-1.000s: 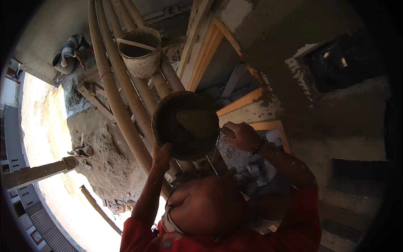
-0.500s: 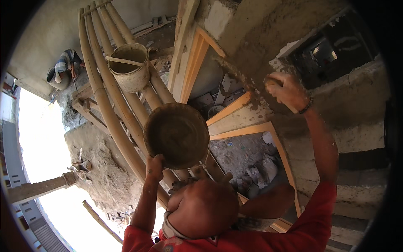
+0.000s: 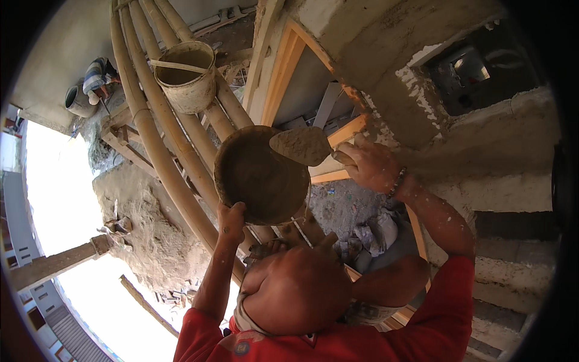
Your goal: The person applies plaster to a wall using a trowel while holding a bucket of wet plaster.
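Observation:
My left hand (image 3: 231,226) grips the lower-left rim of a round mortar bucket (image 3: 253,184), held over the bamboo poles (image 3: 160,157); a grey layer coats its inside. My right hand (image 3: 371,166) has its fingers wrapped round the handle of a trowel (image 3: 300,145), whose mortar-smeared blade lies across the bucket's upper-right edge, touching or just above it, I cannot tell which. To the right rises a rough grey plastered wall (image 3: 386,72) with a dark square opening (image 3: 464,75). A second, pale bucket (image 3: 187,90) with a stick across its top stands higher up on the poles.
Orange wooden frames (image 3: 286,60) border openings beside the wall, with rubble and sacks (image 3: 380,232) below. A co-worker (image 3: 99,78) in striped clothing bends by another bucket (image 3: 79,101) at upper left. A sand heap (image 3: 142,211) and concrete beam (image 3: 57,259) are below at left.
My right hand went from the bucket up toward the wall by the square opening, then came back down and left, bringing the trowel blade over the bucket. My left hand has stayed on the rim.

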Tool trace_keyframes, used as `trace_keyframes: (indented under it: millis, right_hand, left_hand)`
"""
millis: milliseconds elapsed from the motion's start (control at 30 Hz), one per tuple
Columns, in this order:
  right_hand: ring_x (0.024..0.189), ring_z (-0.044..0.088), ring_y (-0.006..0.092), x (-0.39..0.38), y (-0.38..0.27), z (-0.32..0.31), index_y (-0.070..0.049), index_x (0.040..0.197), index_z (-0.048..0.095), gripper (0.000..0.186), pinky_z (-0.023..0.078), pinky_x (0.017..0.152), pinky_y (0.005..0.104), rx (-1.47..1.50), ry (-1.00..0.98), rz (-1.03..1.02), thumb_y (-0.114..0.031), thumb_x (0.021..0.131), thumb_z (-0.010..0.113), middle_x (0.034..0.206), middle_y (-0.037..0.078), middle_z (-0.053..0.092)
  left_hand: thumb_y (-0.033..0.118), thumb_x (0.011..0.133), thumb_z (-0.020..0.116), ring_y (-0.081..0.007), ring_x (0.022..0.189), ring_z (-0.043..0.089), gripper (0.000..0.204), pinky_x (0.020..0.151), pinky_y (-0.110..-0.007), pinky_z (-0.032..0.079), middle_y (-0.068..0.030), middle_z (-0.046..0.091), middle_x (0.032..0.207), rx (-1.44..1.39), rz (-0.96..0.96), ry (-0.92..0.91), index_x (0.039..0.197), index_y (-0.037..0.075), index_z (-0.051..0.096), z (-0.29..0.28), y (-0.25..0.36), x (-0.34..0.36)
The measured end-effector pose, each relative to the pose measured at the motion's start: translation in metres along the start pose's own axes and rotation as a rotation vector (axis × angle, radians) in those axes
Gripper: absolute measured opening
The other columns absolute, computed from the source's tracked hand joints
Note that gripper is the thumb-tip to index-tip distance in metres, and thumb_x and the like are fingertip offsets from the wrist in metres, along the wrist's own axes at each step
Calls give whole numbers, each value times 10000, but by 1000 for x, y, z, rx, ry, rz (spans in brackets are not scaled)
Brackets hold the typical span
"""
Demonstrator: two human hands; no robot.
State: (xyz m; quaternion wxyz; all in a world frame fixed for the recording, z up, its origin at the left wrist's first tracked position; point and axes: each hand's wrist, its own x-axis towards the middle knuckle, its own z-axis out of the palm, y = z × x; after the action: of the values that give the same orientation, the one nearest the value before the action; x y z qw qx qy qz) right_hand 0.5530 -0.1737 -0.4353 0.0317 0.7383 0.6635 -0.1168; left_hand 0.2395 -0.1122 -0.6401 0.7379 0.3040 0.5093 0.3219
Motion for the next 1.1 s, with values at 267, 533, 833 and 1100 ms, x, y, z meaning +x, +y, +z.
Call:
trace_keyframes:
  millis: [267, 533, 833, 1100]
  right_hand:
    - [900, 685, 350, 35, -36, 155, -85, 1189, 619, 328, 584, 748, 474, -58, -315, -183, -172, 875, 577, 1027, 206, 649]
    - [855, 666, 403, 9, -24, 156, -53, 1116, 627, 357, 550, 745, 493, 468, -179, -170, -285, 845, 651, 884, 200, 673]
    - [859, 657, 440, -1, -19, 105, -28, 1071, 606, 362, 537, 756, 509, 482, -1, -167, -278, 826, 697, 891, 227, 680]
    - [821, 675, 256, -34, -5, -28, 20, 1106, 610, 392, 530, 711, 380, 683, -84, -6, -167, 788, 742, 865, 129, 680]
  left_hand:
    - [8, 798, 558, -205, 816, 659, 397, 694, -322, 553, -110, 667, 989, 216, 164, 95, 1193, -31, 580, 11, -10, 1]
    - [18, 809, 554, -185, 768, 655, 373, 671, -326, 546, -95, 668, 931, 187, 85, 75, 1176, -35, 587, -5, -1, -1]
    - [52, 809, 546, -175, 779, 668, 334, 683, -316, 558, -97, 675, 926, 115, 4, 11, 1120, -40, 626, -17, -2, 4]
    - [57, 785, 581, -194, 743, 657, 360, 630, -314, 545, -99, 668, 918, 133, -36, 65, 1124, -59, 618, -12, 13, -4]
